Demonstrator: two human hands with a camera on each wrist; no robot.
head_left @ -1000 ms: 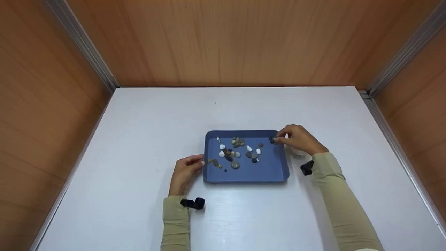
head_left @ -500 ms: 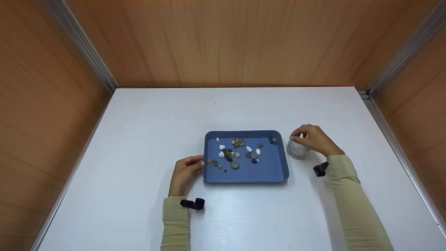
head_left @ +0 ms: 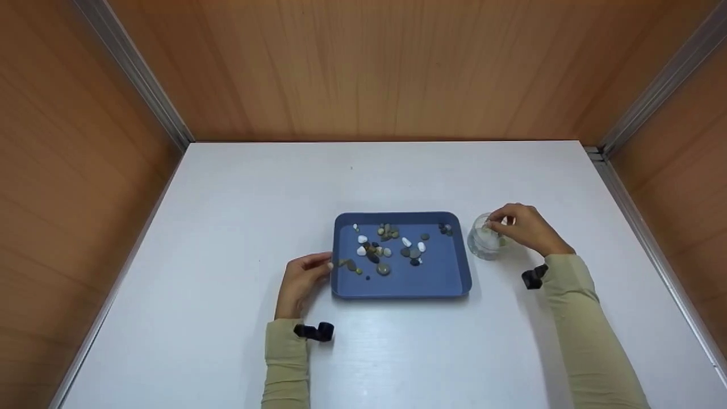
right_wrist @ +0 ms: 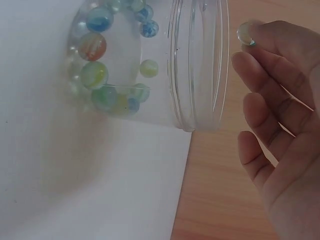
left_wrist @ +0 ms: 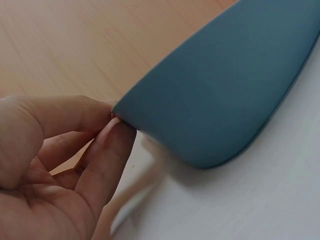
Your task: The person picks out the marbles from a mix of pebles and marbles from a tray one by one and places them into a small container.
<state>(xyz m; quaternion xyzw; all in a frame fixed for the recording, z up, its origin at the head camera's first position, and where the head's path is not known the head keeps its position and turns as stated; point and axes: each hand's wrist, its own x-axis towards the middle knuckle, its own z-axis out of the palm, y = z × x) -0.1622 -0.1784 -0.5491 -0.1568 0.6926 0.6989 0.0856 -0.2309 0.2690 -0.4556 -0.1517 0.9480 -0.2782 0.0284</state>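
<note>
A clear glass marble (right_wrist: 245,34) is pinched between thumb and index finger of my right hand (head_left: 527,230). That hand is just over the mouth of a clear jar (head_left: 483,248), right of the blue tray (head_left: 437,278). Coloured marbles (right_wrist: 94,75) lie in the jar's bottom, seen in the right wrist view. My left hand (head_left: 300,281) holds the tray's left rim with thumb and index fingertips, shown close up in the left wrist view. White, grey and dark pebbles (head_left: 383,269) lie in loose groups in the tray, with a dark cluster (head_left: 446,229) in its far right corner.
Tray and jar stand on a white table (head_left: 255,216). A wooden panel (head_left: 363,74) rises behind it, with further panels at left and right edged by metal strips (head_left: 136,74). Black cameras (head_left: 315,332) are worn at both wrists.
My right hand has moved right from the tray's far right corner to over the jar, bringing the marble along. The left hand and tray have stayed in place.
</note>
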